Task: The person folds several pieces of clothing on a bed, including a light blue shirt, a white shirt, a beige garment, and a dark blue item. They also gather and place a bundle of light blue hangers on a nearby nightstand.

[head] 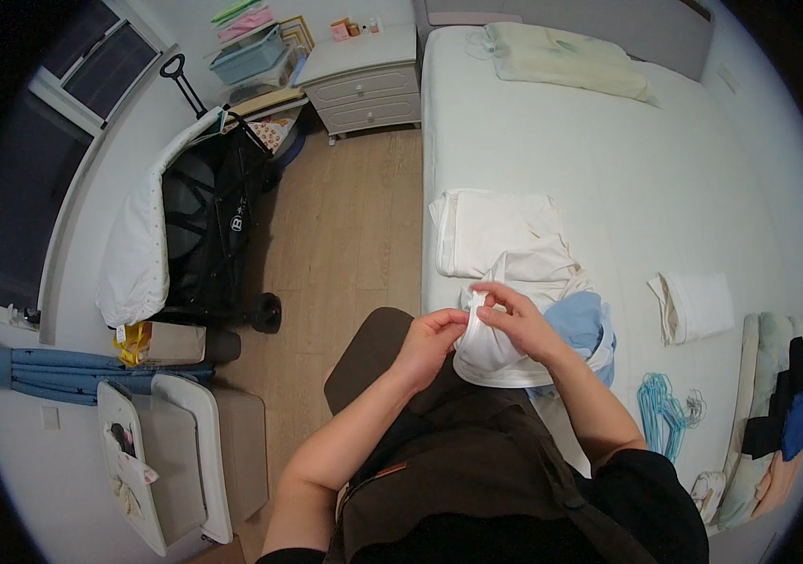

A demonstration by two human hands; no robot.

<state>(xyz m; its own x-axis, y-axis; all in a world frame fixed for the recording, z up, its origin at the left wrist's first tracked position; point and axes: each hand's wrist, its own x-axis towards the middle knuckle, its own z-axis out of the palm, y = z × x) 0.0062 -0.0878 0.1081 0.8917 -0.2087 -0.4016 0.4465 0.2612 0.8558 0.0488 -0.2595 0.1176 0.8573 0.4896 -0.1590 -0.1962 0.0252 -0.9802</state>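
A white cloth garment (490,352) hangs between my hands over my lap at the bed's edge. My left hand (437,338) pinches its edge between thumb and fingers. My right hand (514,317) grips the same edge a little to the right, close to the left one. Just beyond lies a crumpled cream garment (535,264), partly on a folded cream cloth (490,233). A light blue garment (574,321) lies beside my right wrist. Farther right on the bed (606,169) is a folded white cloth (701,307).
Blue hangers (662,416) and folded dark clothes (775,416) lie on the bed's right side. A pillow (564,60) is at the far end. Left of the wooden floor (331,233) stand a black folding wagon (211,218), storage bins (239,444) and a white nightstand (363,77).
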